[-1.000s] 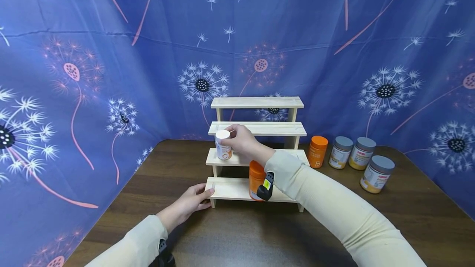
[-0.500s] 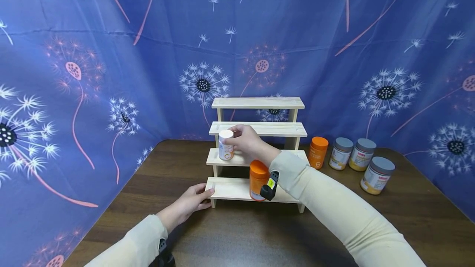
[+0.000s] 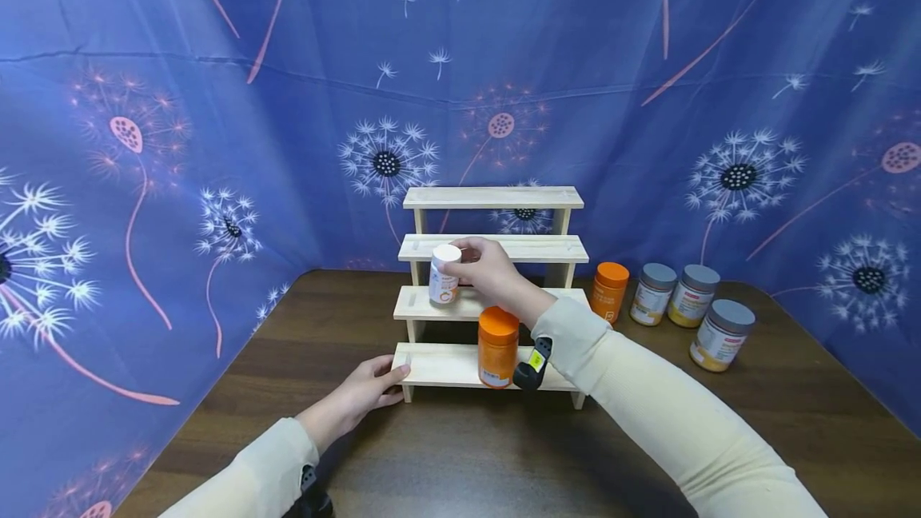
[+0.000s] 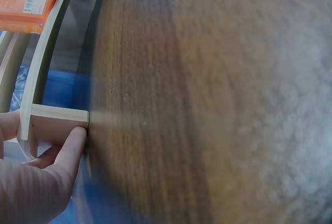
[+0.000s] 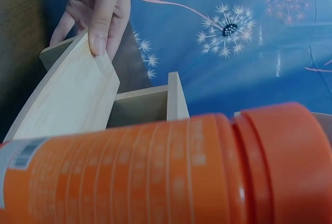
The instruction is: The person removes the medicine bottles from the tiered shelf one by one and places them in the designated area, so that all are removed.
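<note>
A pale wooden stepped display rack [image 3: 492,198] with several tiers stands on the table. My right hand [image 3: 496,274] pinches a white pill bottle [image 3: 443,286] at the left part of the second tier from the bottom, thumb and fingers around its upper part. The bottle leans slightly. My left hand [image 3: 360,394] grips the left end of the lowest tier [image 3: 439,364], its thumb on top and a finger against the end support [image 4: 59,117]. An orange bottle [image 3: 496,350] stands on the lowest tier, below my right forearm; it fills the foreground of the right wrist view.
To the right of the rack, another orange bottle [image 3: 610,292] and several grey-lidded jars, one jar [image 3: 722,336] nearer the front, stand on the dark wooden table [image 3: 460,470]. A blue dandelion-print cloth [image 3: 612,102] hangs behind.
My right hand has moved the white bottle a little to the right along the second tier. The left hand keeps its hold on the rack. The head view has shifted slightly.
</note>
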Motion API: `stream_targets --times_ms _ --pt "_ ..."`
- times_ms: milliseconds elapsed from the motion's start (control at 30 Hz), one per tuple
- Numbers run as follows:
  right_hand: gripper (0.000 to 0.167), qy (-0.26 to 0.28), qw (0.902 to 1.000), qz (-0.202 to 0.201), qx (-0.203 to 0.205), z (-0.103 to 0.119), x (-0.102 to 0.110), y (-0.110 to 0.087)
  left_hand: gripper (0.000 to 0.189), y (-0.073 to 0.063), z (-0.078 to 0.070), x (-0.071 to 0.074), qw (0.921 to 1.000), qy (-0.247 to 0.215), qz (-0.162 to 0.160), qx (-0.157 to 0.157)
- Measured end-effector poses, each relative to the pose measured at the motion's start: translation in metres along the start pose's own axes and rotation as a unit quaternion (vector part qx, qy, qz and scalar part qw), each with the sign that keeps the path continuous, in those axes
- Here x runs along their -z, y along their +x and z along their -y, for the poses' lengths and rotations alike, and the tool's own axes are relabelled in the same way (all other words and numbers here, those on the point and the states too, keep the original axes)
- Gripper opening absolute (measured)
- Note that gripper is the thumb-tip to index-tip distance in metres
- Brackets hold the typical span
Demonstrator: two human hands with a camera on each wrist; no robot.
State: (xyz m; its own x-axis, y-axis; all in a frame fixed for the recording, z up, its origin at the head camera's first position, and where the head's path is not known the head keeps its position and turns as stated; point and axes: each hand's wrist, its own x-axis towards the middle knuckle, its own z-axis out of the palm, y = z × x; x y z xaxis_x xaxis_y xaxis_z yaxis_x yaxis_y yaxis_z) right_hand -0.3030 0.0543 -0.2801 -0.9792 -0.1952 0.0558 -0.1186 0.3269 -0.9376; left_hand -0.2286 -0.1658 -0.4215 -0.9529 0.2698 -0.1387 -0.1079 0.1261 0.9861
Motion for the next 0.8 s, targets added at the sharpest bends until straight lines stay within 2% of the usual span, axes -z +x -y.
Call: stream_targets --times_ms 233,333,467,567,800 --pt "0.053 0.024 0.9996 -0.011 0.012 -0.003 0.01 -0.004 0.053 0.0 0.0 -0.002 0.9996 0.005 -0.02 0.02" --pt "0.053 0.038 0.9992 -0.009 0.014 -0.005 0.014 -0.006 0.052 0.001 -0.001 -0.002 0.9995 0.004 -0.024 0.023" --pt "0.051 0.054 0.9984 -0.009 0.012 -0.008 0.018 -0.008 0.06 0.002 0.001 -0.001 0.9999 0.001 -0.01 0.012" --pt "0.052 0.052 0.9985 -0.012 0.015 -0.009 0.022 -0.011 0.068 0.002 0.001 0.001 1.0 -0.001 0.003 0.001" --pt "0.053 -0.002 0.9989 -0.03 0.036 -0.011 0.037 -0.019 0.057 0.002 -0.002 -0.002 0.9995 0.013 -0.02 0.019"
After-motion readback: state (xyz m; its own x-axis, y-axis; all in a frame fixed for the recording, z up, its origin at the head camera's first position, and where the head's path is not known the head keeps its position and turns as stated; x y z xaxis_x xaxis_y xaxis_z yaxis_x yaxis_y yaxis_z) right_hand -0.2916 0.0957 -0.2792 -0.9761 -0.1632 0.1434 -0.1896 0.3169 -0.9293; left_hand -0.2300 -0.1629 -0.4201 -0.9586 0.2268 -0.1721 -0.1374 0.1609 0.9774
